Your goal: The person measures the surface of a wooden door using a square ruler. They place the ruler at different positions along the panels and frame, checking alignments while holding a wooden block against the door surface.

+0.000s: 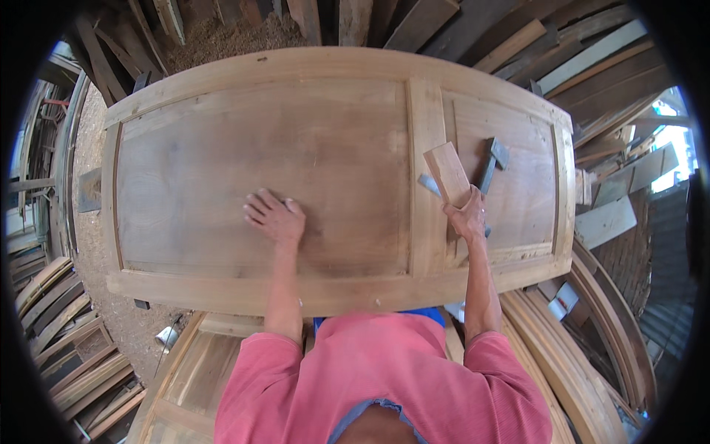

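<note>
A wooden door (425, 222) with two recessed panels lies flat before me. My left hand (276, 217) is over its larger left panel, fingers spread and holding nothing; whether the palm touches the wood I cannot tell. On the right, my right hand (467, 214) grips the lower end of a flat, pale wooden block (447, 172), which tilts up and to the left. Just beyond that hand, a hammer (492, 163) with a dark head rests on the smaller panel. A grey, flat metal piece (428, 183) shows beside the block, partly hidden by it.
Behind me stands another panelled wooden piece (188, 388), with long boards (551, 355) to its right. Stacked timber (74, 355) lines the left side. Planks (592, 55) lean beyond the far edge, near a heap of shavings (237, 41). A white can (167, 337) sits on the ground.
</note>
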The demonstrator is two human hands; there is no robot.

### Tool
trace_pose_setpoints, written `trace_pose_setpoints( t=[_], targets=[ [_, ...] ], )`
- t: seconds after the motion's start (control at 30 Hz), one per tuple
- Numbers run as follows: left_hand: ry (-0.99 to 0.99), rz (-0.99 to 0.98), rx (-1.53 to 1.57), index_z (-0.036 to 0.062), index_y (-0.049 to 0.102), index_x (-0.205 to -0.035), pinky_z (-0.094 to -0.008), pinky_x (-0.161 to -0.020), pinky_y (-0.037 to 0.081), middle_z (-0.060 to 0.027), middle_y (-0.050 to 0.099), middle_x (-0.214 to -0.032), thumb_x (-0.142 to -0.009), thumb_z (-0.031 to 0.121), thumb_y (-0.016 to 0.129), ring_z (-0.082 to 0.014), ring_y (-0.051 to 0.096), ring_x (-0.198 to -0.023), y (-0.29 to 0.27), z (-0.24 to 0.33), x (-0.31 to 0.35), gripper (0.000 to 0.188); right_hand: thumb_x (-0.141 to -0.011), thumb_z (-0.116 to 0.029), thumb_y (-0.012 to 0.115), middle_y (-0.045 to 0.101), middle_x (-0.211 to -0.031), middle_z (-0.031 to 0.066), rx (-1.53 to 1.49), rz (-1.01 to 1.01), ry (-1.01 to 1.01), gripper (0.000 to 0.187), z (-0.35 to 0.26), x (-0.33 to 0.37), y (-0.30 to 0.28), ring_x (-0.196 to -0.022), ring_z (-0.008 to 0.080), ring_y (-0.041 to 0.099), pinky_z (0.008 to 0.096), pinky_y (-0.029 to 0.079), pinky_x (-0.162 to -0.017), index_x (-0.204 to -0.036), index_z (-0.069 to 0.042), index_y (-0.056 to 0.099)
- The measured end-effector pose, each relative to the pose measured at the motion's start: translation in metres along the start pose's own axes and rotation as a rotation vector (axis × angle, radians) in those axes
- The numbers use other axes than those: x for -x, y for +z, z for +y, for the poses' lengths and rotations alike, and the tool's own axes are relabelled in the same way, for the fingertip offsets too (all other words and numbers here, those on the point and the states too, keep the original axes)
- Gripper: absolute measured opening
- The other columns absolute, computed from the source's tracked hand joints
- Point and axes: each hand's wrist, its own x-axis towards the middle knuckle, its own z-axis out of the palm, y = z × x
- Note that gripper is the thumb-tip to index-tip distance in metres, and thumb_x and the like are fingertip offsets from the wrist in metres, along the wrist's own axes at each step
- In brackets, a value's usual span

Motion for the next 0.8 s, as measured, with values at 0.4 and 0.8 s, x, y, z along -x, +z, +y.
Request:
trace_pose_setpoints(
  t=[0.4, 0.8],
  targets=[
    [-0.024, -0.011, 0.079, -0.0054, 0.029, -0.155, -0.0654, -0.122, 0.011, -0.0358, 0.025, -0.161, -0.091, 0.038, 0.059, -0.0556, 0.017, -0.150, 0.000, 0.087, 0.002, 0.083, -0.072, -0.053, 0.081, 0.043, -0.152, 0.0297, 0.189, 0.055, 0.008, 0.109, 0.043, -0.214, -0.011, -0.143, 0.0422, 0.040, 0.0465, 0.036, -0.119, -0.152, 0.006, 0.036],
    [0.000, 0.063, 0.067, -0.0051, 0.033, -0.152, -0.0692, -0.118, 0.012, -0.0391, 0.029, -0.156, -0.091, 0.043, 0.055, -0.0589, 0.021, -0.147, 0.032, 0.084, -0.003, 0.081, -0.075, -0.066, 0.076, 0.054, -0.134, 0.0295, 0.559, 0.301, -0.067, 0.097, 0.022, -0.230, 0.017, -0.125, 0.0451, 0.053, 0.0562, 0.045, -0.103, -0.135, 0.006, 0.049]
  ],
)
